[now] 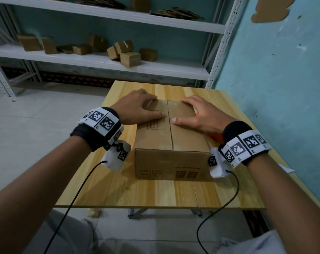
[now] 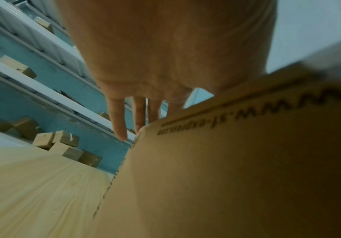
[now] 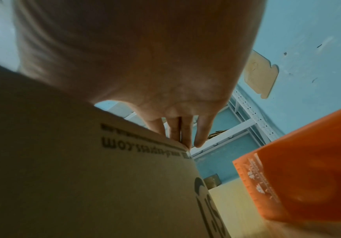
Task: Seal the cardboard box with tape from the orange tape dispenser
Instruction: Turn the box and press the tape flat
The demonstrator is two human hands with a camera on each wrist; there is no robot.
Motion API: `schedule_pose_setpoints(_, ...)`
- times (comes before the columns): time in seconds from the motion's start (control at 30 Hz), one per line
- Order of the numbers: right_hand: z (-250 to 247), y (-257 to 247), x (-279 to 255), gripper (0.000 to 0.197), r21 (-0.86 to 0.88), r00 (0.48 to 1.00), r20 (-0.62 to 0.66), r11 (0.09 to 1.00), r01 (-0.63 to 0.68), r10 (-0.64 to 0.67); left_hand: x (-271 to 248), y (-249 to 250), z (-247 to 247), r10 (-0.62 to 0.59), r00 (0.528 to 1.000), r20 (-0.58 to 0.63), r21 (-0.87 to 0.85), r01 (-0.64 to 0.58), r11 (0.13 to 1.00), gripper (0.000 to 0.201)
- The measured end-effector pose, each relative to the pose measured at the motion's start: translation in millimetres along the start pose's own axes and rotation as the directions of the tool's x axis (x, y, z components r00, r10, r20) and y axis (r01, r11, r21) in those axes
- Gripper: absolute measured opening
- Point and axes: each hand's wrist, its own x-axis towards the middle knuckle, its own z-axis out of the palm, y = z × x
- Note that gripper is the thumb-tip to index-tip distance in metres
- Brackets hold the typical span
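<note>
While both flaps lie closed, brown cardboard box (image 1: 171,143) sits mid-table | left hand (image 1: 137,107), right hand (image 1: 201,114) press flat, fingers straight, gripping nothing | seam untaped | next, probably: right reaches orange plastic tape dispenser (image 3: 300,167), just right of box.

The brown corrugated cardboard box (image 1: 171,132) looks matt and papery, with black print. It rests on a pale wooden table (image 1: 155,191) of smooth, striped grain. The orange plastic tape dispenser (image 3: 306,162) shows a slightly glossy face. White painted metal shelving (image 1: 104,61) looks dull; the blue wall (image 1: 283,79) is chipped.
</note>
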Motion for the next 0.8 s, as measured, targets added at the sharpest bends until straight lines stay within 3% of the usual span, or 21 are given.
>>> schedule_pose_setpoints(0.13, 2, -1, 3, 0.079, -0.036, 0.995, -0.083, 0.998, 0.044, -0.047, 2, 3, 2, 0.017, 0.999, -0.045, 0.028, -0.016, 0.999, 0.062)
schedule_pose_setpoints(0.47, 7, 2, 4, 0.05, 0.057, 0.977, -0.191, 0.993, 0.103, -0.09, 3, 4, 8, 0.053, 0.989, -0.139, -0.082, -0.065, 0.995, 0.033)
schedule_pose_setpoints(0.8, 14, 5, 18, 0.024, 0.125, 0.95, -0.296, 0.982, 0.142, -0.099, 6, 2, 12, 0.067, 0.99, -0.123, -0.178, -0.089, 0.98, 0.031)
